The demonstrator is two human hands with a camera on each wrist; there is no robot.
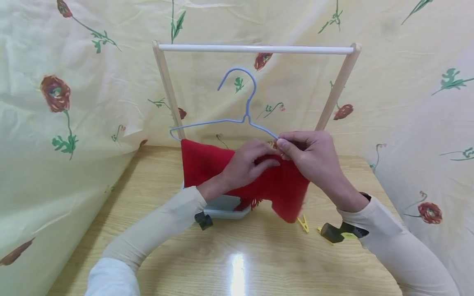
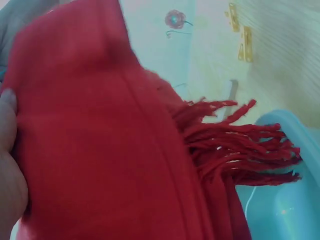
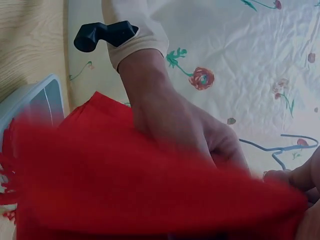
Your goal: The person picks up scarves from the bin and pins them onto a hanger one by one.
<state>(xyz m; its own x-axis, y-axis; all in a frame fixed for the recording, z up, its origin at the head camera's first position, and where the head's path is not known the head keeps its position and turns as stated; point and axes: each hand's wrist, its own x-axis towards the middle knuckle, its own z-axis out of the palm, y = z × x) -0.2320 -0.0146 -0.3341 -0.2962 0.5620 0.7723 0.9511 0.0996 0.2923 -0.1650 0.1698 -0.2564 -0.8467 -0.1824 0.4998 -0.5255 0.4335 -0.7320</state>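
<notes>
A red fringed scarf [image 1: 207, 160] hangs folded over the lower part of a blue wire hanger [image 1: 214, 121]. The hanger's hook points up, and its left corner sticks out beyond the cloth. My right hand [image 1: 316, 158] pinches the hanger's right shoulder between thumb and fingers. Close beside it, my left hand [image 1: 242, 164] grips the scarf near its upper edge, fingers partly hidden by the right hand. In the left wrist view, the thumb [image 2: 7, 120] lies along the cloth's edge and the fringe [image 2: 240, 145] dangles over a tub. Red cloth fills the front of the right wrist view.
Behind the hanger stands a rack with a white rail [image 1: 255, 49] and wooden posts. A light blue tub [image 1: 226, 213] sits on the wooden table [image 1: 177, 255] under the scarf. Yellow clothespins [image 1: 304, 224] lie to its right. Flowered cloth [image 1: 92, 82] surrounds the table.
</notes>
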